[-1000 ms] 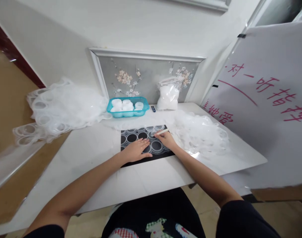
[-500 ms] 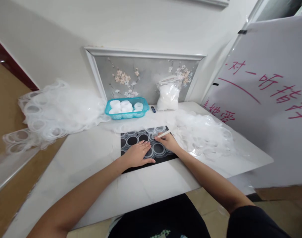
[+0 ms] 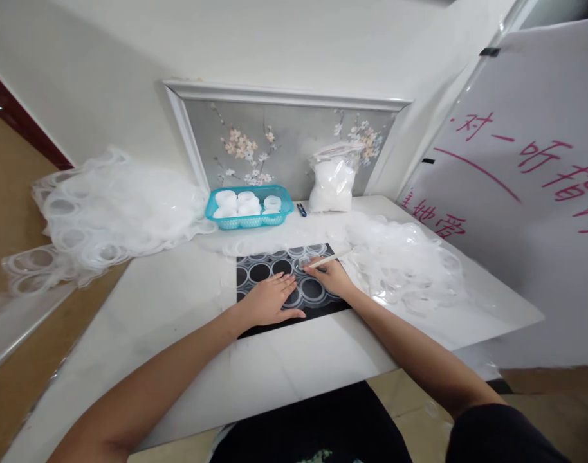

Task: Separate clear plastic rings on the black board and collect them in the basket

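My left hand point(image 3: 269, 300) lies flat with spread fingers on a clear plastic sheet patterned with frosted rings point(image 3: 313, 290). Beneath that sheet is a black mat point(image 3: 255, 330). To the right, my right hand point(image 3: 333, 279) pinches a slim white pen-shaped tool point(image 3: 327, 259), its lower end down at a ring near the sheet's upper right. The tool's tip is too small to make out. Several pale rings show on the mat around both hands.
Piles of ring-patterned plastic lie left point(image 3: 125, 212) and right point(image 3: 404, 263). Behind stand a blue basket point(image 3: 248, 223) with white ring stacks, small dark snips point(image 3: 301, 209) and a filled clear bag point(image 3: 333, 183). A framed picture point(image 3: 284, 141) leans on the wall; a whiteboard point(image 3: 525, 257) stands right.
The tool in my right hand leans lower, its back end farther to the right. My left hand stays in place on the sheet. The camera view has shifted slightly.
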Available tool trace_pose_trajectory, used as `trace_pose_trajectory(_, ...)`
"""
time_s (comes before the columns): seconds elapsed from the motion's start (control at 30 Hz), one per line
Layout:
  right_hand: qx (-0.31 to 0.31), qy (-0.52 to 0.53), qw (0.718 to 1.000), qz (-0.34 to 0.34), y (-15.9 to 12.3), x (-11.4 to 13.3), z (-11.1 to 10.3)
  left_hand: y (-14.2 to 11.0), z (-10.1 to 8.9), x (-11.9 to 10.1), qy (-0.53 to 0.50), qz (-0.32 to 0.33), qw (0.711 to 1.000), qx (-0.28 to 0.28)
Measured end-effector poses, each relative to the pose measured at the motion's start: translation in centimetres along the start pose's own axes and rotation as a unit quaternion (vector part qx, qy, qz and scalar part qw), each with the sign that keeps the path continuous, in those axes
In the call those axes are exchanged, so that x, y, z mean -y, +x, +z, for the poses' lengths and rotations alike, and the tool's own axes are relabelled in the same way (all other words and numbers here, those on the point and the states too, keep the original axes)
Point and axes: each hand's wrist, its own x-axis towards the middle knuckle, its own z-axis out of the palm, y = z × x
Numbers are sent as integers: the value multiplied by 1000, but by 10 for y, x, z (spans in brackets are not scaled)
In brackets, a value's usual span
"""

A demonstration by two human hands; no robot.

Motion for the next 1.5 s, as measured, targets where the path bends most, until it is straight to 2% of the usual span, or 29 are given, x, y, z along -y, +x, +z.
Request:
trace_pose_trajectory(0.2, -6, -25, 1000, -9, -2, -2, 1, -1, -1, -1, 13, -1, 1000, 9)
trace_pose_trajectory(0.33, 12, -129, 990, -60, -8, 3, 8, 1, -2, -2, 3, -6, 1000, 22)
trace_pose_trajectory(0.43, 17, -198, 978, -63, -1, 5, 0, 1, -6, -4, -15, -13, 999, 32)
trace_pose_trajectory(0.5, -22, -217, 975, -35, 9, 3, -16, 0, -10, -6, -24, -26, 998, 42)
trace_pose_trajectory(0.57, -86, -225, 970, -6, 16, -4, -38, 0, -16, -8, -35, -40, 997, 55)
trace_pose_trajectory(0.67, -201, -250, 946, 44, 13, -19, -63, 7, -22, -11, -40, -62, 996, 53)
trace_pose_trajectory(0.73, -227, -262, 936, 54, 5, -26, -67, 19, -22, -16, -30, -72, 997, 24)
trace_pose_trajectory(0.83, -251, -225, 940, 51, -5, -30, -60, 43, -16, -26, -19, -47, 999, -5)
trace_pose_trajectory(0.9, -229, -146, 961, 58, -7, -29, -53, 58, -11, -34, -16, -24, 1000, -3)
trace_pose_trajectory(0.97, -164, -75, 981, 76, -7, -29, -46, 69, -5, -40, -9, -14, 1000, -2)
trace_pose_trajectory(1.03, -117, -47, 988, 94, -7, -31, -43, 73, 0, -43, -3, -16, 1000, -3)
trace_pose_trajectory(1.23, -90, -49, 990, 97, -8, -36, -40, 73, 8, -42, -16, -4, 1000, -10)
trace_pose_trajectory(1.5, -51, -139, 987, 54, -15, -27, -33, 72, 6, -42, 7, -2, 1000, -6)
